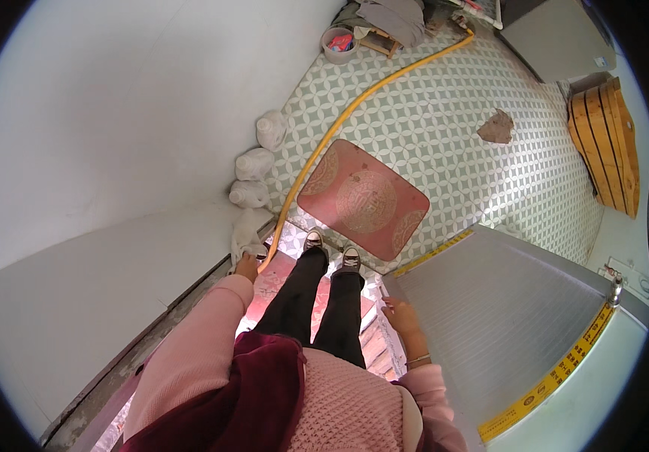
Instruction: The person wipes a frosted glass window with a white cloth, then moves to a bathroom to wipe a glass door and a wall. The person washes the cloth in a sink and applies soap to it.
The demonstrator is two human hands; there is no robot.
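Note:
At the left side of the doorway, my left hand (247,266) grips the lower end of a whitish cloth or bag (247,233). A small dark item beside those fingers is too hidden to name. My right hand (402,318) hangs near the edge of a grey metal-faced door (499,316), its fingers apart with nothing seen in them. Between my hands, my feet in dark sneakers (351,259) stand at the threshold. A yellow hose (352,107) runs from near my left hand across the tiled floor.
A red patterned mat (365,199) lies before my feet. Several white plastic-wrapped containers (255,164) line the left wall. Farther in are a plastic bucket (340,46), a small wooden stool (379,42), a brown rag (496,126), a grey appliance (561,42) and a wooden tub (604,147).

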